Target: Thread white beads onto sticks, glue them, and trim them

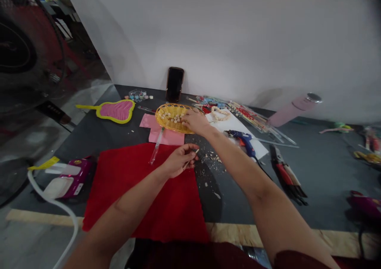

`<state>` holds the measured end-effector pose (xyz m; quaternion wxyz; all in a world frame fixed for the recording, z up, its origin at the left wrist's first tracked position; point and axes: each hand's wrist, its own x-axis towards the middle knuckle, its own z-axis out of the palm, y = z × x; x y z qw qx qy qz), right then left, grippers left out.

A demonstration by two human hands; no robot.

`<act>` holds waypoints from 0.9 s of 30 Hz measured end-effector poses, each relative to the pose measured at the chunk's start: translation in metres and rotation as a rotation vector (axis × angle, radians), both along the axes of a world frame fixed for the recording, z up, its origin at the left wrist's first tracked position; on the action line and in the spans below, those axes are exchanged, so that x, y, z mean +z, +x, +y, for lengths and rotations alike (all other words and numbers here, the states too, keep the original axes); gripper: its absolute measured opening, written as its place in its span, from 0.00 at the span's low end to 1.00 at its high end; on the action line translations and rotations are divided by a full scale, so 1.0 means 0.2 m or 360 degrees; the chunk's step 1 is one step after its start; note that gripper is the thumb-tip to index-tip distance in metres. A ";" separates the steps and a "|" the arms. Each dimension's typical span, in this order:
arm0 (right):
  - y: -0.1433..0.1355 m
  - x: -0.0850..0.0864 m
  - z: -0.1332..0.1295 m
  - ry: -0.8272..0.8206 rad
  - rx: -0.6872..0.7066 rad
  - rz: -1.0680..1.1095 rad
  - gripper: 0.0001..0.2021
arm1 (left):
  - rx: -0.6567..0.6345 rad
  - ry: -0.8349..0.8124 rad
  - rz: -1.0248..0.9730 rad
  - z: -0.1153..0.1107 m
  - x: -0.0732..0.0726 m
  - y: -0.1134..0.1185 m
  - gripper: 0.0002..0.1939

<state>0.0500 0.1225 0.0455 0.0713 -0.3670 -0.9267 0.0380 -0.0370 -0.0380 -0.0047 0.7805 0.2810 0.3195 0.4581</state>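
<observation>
My left hand [185,160] is closed on a thin, pale stick above the right edge of the red cloth [125,189]. My right hand [195,121] reaches into the yellow woven basket [162,122], its fingertips down among small pale beads [175,119]. Whether those fingers grip a bead cannot be made out. Under the basket's front lies pink paper [166,138], with a clear narrow tube [156,146] across it. Pale crumbs [212,157] are scattered on the dark table to the right of my left hand.
A phone [175,84] leans on the wall. Right of my hands are a blue glue gun [242,138], white paper [258,148], pliers [285,171] and a pink bottle [294,109]. At left are a pink-and-yellow paddle shape [116,111], a purple device [79,177] and a fan [18,46].
</observation>
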 end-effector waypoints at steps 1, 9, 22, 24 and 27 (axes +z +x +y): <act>0.00 0.00 0.01 -0.0021 0.0027 0.0098 0.07 | 0.0005 0.0000 0.0009 0.00 0.00 0.00 0.18; 0.32 0.02 -0.27 -0.0261 0.0057 0.0628 0.09 | 0.0353 0.0106 0.0158 -0.06 0.09 0.03 0.14; 0.61 -0.08 -0.78 -0.0868 -0.0202 0.1176 0.08 | 0.0239 0.0600 0.0923 -0.16 0.09 0.11 0.09; 0.61 -0.08 -0.78 -0.0831 -0.0188 0.1180 0.07 | 0.0221 0.0574 0.0944 -0.16 0.08 0.11 0.10; 0.60 -0.08 -0.79 -0.0756 -0.0185 0.1216 0.07 | 0.0217 0.0525 0.0932 -0.16 0.08 0.11 0.10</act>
